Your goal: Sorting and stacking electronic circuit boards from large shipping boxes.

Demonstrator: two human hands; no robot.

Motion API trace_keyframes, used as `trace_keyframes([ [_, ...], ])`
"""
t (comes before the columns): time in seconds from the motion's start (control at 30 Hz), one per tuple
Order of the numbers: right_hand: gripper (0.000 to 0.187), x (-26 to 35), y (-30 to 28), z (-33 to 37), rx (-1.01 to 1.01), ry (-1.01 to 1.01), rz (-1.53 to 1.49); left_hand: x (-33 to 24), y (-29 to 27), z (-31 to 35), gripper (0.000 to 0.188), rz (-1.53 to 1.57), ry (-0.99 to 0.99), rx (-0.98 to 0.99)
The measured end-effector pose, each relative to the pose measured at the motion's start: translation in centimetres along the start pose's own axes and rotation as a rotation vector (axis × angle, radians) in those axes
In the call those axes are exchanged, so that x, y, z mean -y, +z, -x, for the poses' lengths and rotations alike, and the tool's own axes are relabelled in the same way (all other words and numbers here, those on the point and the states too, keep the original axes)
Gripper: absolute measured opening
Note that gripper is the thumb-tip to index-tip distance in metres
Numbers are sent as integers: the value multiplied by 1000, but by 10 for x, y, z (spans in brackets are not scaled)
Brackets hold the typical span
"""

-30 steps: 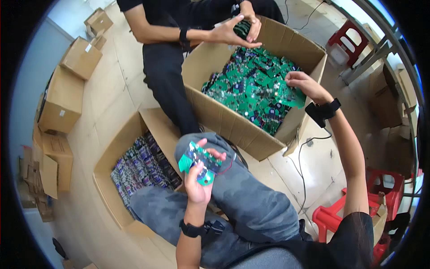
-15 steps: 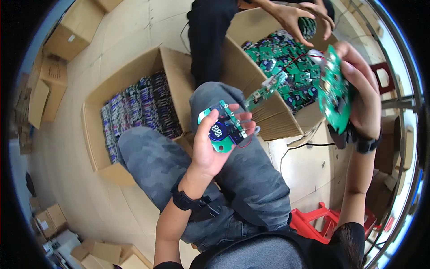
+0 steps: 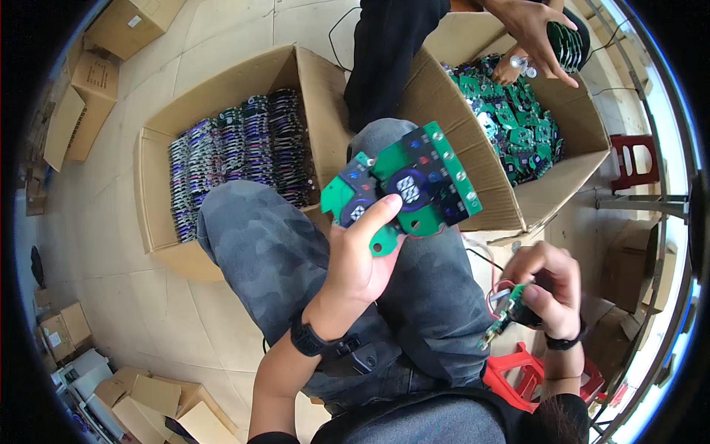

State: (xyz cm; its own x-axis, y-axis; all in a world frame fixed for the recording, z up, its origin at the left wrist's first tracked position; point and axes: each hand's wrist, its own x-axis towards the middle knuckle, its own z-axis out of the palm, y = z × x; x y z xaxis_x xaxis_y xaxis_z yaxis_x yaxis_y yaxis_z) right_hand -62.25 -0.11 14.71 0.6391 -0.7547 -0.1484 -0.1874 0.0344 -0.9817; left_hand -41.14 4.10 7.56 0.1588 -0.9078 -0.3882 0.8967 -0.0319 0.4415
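My left hand [image 3: 359, 266] is closed on two overlapping circuit boards [image 3: 448, 191] above my right knee, thumb on top. These are green with black areas, round purple-rimmed displays and a row of metal contacts along one edge. Lower and to the right, my right hand [image 3: 553, 290] pinches another circuit board [image 3: 506, 317], seen nearly edge-on, with red wires looping from it. Part of that board is hidden by my fingers. Beyond my knees, an open carton [image 3: 473, 126] holds a loose heap of green boards [image 3: 526, 122]. A second carton [image 3: 222, 85] has boards [image 3: 240, 155] packed in upright rows.
A co-worker's hand [image 3: 534, 31] holds a stack of boards [image 3: 566, 48] over the right carton; their other hand [image 3: 507, 68] reaches into it. A red stool [image 3: 518, 374] is beside me, a dark red stool [image 3: 634, 159] farther right. Cardboard boxes [image 3: 159, 403] line the left.
My left hand now has two boards in view instead of one. My right hand has come down and toward me, now with a wired board. The co-worker's hands have moved apart.
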Motion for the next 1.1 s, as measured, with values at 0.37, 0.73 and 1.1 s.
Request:
trace_keyframes([
  [0.37,15,-39,45,-45,-42,166,-397,1,-3,9,42,-156,193,26],
  [0.73,15,-39,54,-58,43,92,-189,5,-32,-23,89,17,56,564],
  [1.1,21,-31,66,-55,-321,23,69,-10,-21,-9,43,-71,131,285],
])
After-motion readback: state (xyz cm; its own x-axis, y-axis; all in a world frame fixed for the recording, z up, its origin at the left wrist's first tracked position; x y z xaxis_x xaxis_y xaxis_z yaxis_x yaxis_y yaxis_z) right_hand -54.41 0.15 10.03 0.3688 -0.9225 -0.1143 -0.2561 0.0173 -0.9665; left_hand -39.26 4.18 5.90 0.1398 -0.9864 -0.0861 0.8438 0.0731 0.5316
